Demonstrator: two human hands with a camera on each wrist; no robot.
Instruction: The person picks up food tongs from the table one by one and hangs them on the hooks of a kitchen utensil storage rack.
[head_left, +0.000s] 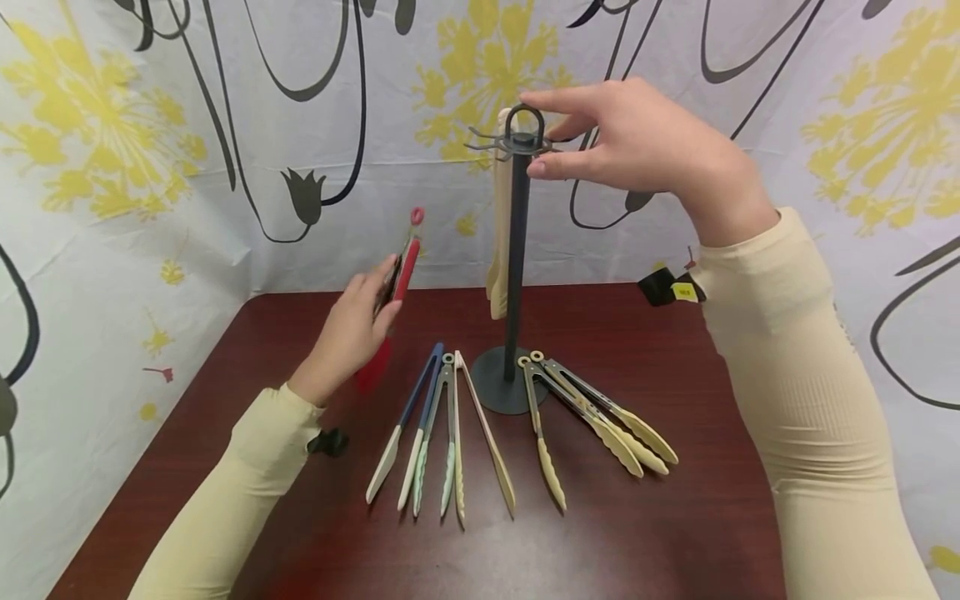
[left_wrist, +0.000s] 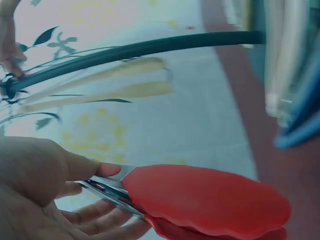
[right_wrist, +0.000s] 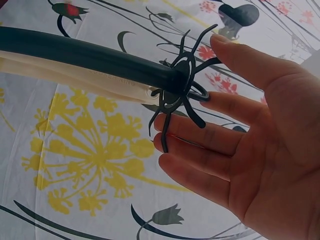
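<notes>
My left hand (head_left: 341, 333) holds a pair of red-and-metal tongs (left_wrist: 205, 197) off the table, left of the stand. Their red scalloped heads point downward, and a red ring tops the handle end. At the top of a dark utensil stand (head_left: 517, 250), my right hand (head_left: 637, 137) holds the hooked crown between thumb and fingers, the fingers fairly straight. Cream tongs (head_left: 498, 225) hang from a hook behind the post. In the right wrist view, fingertips touch the dark hooks (right_wrist: 192, 112) around the ring.
Blue tongs with white tips (head_left: 390, 454), green-tipped tongs (head_left: 446, 467), pale pink tongs with cream tips (head_left: 491, 442) and cream-tipped metal tongs (head_left: 551, 475) fan out in front of the round base (head_left: 491, 387). A patterned cloth (head_left: 360, 258) stands behind the dark red table (head_left: 600, 550).
</notes>
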